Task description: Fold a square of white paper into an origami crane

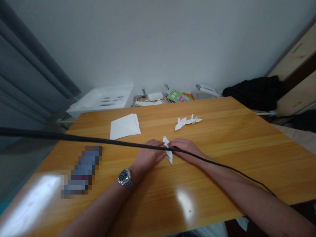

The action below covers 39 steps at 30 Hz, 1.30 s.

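On the wooden table both my hands meet around a small folded white paper piece. My left hand, with a wristwatch on the wrist, pinches its left side. From the right, my right hand has its fingers curled over the upper tip of the piece. The piece's lower point sticks out between the hands. Much of the folded paper is hidden by my fingers.
Two finished white paper cranes lie further back. A stack of white paper sheets sits back left. A black cable crosses the view. A blurred-out object lies at left. White bins, clutter and dark cloth lie behind the table.
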Each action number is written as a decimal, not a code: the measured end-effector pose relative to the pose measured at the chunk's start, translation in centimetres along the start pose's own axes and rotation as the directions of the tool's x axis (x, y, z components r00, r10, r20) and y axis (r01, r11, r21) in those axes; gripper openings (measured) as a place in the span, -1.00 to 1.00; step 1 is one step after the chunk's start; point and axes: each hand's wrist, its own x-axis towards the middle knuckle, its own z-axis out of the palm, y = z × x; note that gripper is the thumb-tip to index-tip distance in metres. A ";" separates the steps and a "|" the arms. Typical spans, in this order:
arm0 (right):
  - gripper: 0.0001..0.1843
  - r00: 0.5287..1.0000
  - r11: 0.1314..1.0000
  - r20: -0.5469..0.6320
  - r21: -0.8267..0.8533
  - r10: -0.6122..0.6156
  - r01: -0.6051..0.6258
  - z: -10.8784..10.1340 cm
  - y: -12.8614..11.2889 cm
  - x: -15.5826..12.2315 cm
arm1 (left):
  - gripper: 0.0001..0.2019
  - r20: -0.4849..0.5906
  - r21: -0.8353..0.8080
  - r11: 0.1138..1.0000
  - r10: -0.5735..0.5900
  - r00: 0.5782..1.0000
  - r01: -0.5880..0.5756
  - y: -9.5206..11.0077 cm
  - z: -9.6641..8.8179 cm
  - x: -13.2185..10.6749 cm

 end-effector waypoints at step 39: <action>-0.95 0.971 0.977 -0.145 0.129 0.190 -0.172 1.6 0.3 1.6 | -0.99 -0.057 -0.327 0.916 -0.264 0.963 0.232 -0.8 1.8 1.1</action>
